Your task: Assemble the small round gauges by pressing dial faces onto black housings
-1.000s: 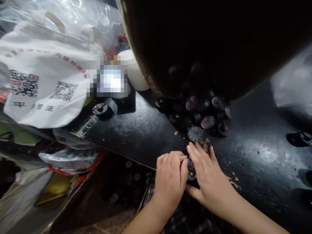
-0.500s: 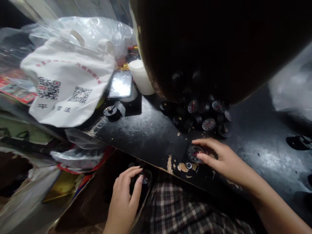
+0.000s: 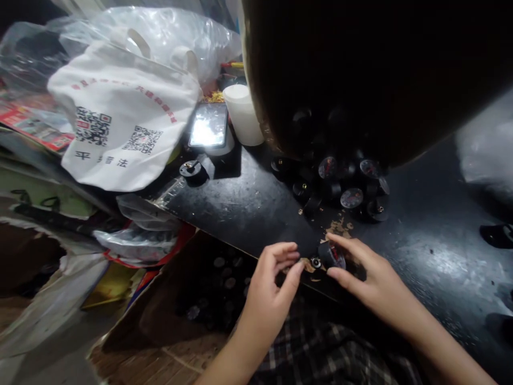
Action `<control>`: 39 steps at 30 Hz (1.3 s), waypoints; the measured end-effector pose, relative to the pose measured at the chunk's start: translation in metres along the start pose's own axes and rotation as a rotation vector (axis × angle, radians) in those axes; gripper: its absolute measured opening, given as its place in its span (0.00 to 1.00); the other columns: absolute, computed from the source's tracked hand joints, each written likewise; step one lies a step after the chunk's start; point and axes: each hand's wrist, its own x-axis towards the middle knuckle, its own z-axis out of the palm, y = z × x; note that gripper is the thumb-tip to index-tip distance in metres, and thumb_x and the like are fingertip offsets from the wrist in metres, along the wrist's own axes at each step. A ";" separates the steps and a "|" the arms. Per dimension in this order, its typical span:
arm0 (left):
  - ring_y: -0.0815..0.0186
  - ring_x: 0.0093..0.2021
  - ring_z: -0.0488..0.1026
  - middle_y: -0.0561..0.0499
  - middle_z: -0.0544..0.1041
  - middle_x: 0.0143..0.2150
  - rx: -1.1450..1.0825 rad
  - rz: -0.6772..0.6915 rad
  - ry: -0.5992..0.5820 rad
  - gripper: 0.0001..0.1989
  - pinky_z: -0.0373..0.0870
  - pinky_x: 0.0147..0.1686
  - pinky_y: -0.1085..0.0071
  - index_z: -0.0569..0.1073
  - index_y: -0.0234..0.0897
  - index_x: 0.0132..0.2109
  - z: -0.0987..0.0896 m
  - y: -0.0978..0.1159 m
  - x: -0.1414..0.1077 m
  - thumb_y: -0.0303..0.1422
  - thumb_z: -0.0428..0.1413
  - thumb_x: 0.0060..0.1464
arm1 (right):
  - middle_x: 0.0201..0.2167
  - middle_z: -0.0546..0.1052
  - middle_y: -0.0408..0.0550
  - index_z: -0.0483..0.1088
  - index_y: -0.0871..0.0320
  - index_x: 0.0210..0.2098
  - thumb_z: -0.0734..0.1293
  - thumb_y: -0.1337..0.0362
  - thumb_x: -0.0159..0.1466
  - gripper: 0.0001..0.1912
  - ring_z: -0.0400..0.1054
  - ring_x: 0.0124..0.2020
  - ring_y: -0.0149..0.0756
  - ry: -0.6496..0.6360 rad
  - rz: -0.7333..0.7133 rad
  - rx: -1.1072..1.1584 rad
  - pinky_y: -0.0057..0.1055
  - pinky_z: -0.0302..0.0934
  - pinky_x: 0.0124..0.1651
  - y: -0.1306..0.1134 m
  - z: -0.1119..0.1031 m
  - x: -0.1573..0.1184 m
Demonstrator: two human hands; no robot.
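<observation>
My right hand (image 3: 360,267) has its thumb and fingers around a round black gauge (image 3: 332,255), which is tilted on its side near the front edge of the black table (image 3: 224,206). My left hand (image 3: 274,278) is raised just left of it, fingers apart and curved, with nothing between them. A small round metal part (image 3: 316,262) lies on the tabletop between the two hands. Several more black gauges (image 3: 351,198) are clustered farther back, under a large dark shape.
At the left lie a white cloth bag (image 3: 124,117) and clear plastic. A lit screen device (image 3: 208,125) and a white cup (image 3: 242,115) stand behind. Below the edge, a cardboard box (image 3: 160,326) holds several dark round pieces. The large dark shape (image 3: 352,69) overhangs the back.
My left hand has moved from over the box up to the table edge, and the gauge it was at is gone from it. The gauge at my right hand has tipped onto its side.
</observation>
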 end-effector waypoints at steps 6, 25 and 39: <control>0.64 0.51 0.67 0.50 0.72 0.49 0.392 0.195 -0.046 0.11 0.63 0.51 0.62 0.67 0.43 0.52 0.000 0.007 0.009 0.36 0.44 0.67 | 0.54 0.72 0.56 0.60 0.58 0.60 0.64 0.59 0.65 0.25 0.67 0.54 0.47 0.017 -0.156 -0.204 0.49 0.65 0.55 -0.003 0.005 0.001; 0.63 0.41 0.67 0.49 0.73 0.42 0.689 0.383 -0.034 0.10 0.55 0.42 0.63 0.67 0.37 0.41 0.025 0.000 0.024 0.31 0.42 0.67 | 0.70 0.47 0.59 0.31 0.61 0.69 0.67 0.60 0.58 0.52 0.35 0.71 0.51 -0.039 -0.147 -0.393 0.65 0.38 0.67 -0.008 0.031 -0.001; 0.62 0.41 0.69 0.52 0.74 0.41 0.659 0.397 -0.106 0.05 0.60 0.42 0.62 0.66 0.40 0.44 0.016 -0.001 0.023 0.35 0.48 0.65 | 0.62 0.65 0.56 0.54 0.58 0.65 0.63 0.54 0.65 0.33 0.57 0.64 0.47 -0.135 -0.198 -0.180 0.54 0.53 0.64 -0.001 -0.005 0.018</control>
